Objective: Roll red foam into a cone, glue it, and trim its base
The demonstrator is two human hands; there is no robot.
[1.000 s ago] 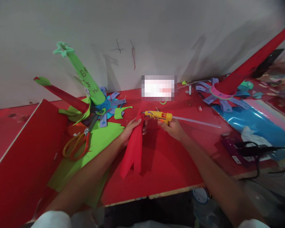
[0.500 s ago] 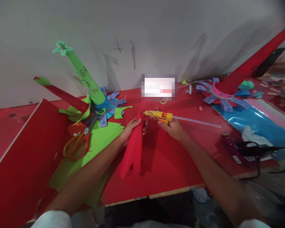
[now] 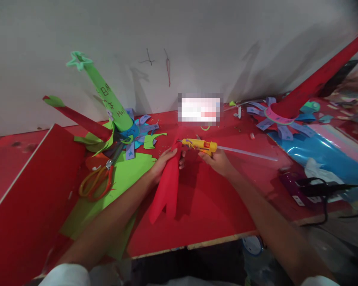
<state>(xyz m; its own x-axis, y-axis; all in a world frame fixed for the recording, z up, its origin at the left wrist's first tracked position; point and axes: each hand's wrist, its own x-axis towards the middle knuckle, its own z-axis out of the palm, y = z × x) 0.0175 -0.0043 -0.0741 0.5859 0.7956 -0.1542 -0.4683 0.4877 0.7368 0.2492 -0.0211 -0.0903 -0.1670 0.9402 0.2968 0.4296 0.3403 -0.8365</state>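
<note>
Your left hand (image 3: 164, 159) clasps the bent red craft sheet (image 3: 168, 182), your right hand (image 3: 220, 162) grips the yellow glue gun (image 3: 199, 145): steady its nozzle (image 3: 179, 141) near the top edge, squeezing evenly.

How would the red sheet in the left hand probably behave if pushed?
The red sheet is probably light, since the left hand alone grips it. It looks bendable, being curved or folded lengthwise, yet likely stiff enough to resist slumping, as its lower end juts past the hand uncrumpled.
</note>
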